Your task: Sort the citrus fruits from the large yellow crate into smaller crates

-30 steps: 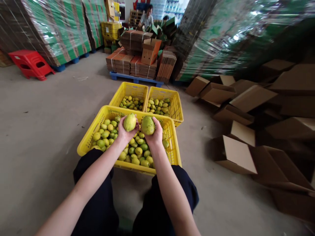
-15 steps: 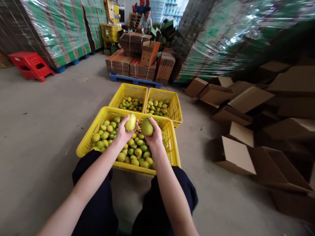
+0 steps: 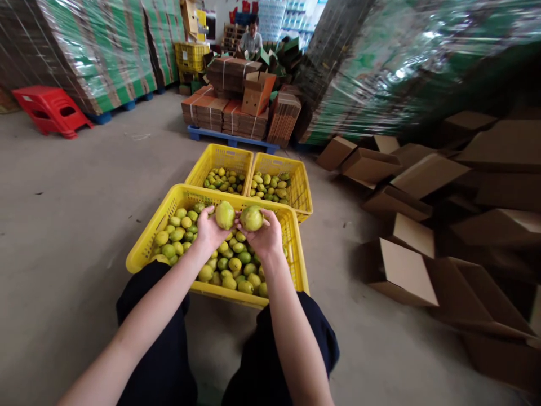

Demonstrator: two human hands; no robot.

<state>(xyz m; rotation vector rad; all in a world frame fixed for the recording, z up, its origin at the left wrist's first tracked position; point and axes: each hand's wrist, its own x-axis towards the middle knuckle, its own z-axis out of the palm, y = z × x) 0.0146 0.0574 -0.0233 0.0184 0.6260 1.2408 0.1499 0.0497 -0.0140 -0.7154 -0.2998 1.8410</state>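
My left hand point(image 3: 210, 230) is closed around a yellow-green lemon point(image 3: 225, 215). Beside it, my right hand point(image 3: 267, 235) grips a greener lemon point(image 3: 251, 219) with a brownish mark on its skin. Both fruits are held side by side above a large yellow crate point(image 3: 300, 256), the fingertips of the two hands nearly meeting. Many loose lemons point(image 3: 235, 264), yellow to green, lie in that crate under my hands and forearms. My forearms hide part of the fruit.
Behind stand two smaller yellow crates point(image 3: 307, 192) with more lemons. Open cardboard boxes point(image 3: 408, 270) lie at right. Flattened cartons point(image 3: 245, 121) fill a blue pallet point(image 3: 230, 138). A red stool point(image 3: 53, 110) is at left; a person point(image 3: 252, 40) sits far back, between wrapped stacks point(image 3: 101, 51).
The lemon in my right hand has turned, now showing its brownish mark, and my right fingers have shifted around it. The left lemon has also rotated slightly.
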